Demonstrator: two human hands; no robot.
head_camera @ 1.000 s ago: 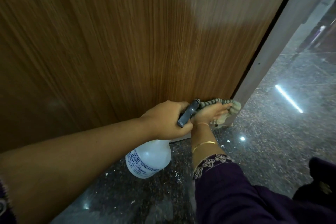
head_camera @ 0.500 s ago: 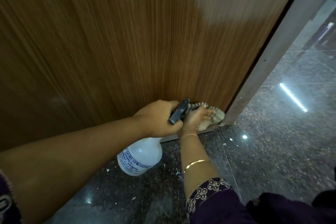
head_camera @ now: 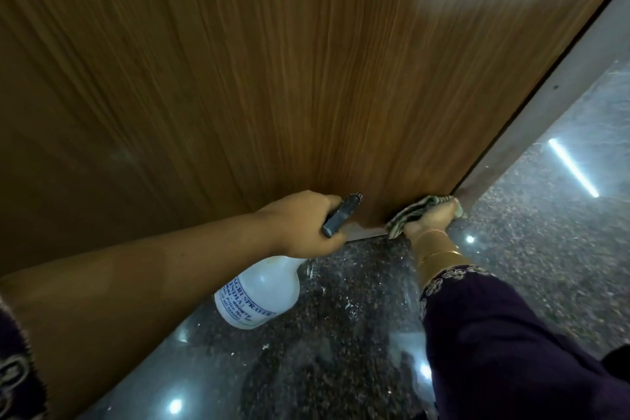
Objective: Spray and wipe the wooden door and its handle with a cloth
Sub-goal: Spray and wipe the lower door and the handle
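The wooden door (head_camera: 272, 78) fills most of the view, and its handle is out of sight. My left hand (head_camera: 303, 222) grips the dark trigger head of a white spray bottle (head_camera: 262, 293), which hangs below the hand near the door's bottom edge. My right hand (head_camera: 433, 220) holds a bunched greenish cloth (head_camera: 409, 215) against the door's bottom right corner. The fingers curl over the cloth.
A grey door frame (head_camera: 545, 106) runs diagonally along the door's right edge. Polished dark speckled stone floor (head_camera: 341, 351) lies below, with light reflections and small white specks on it.
My right hand has moved with the cloth to the right, away from the left hand, towards the door's bottom right corner. My left hand and the bottle stayed roughly in place.
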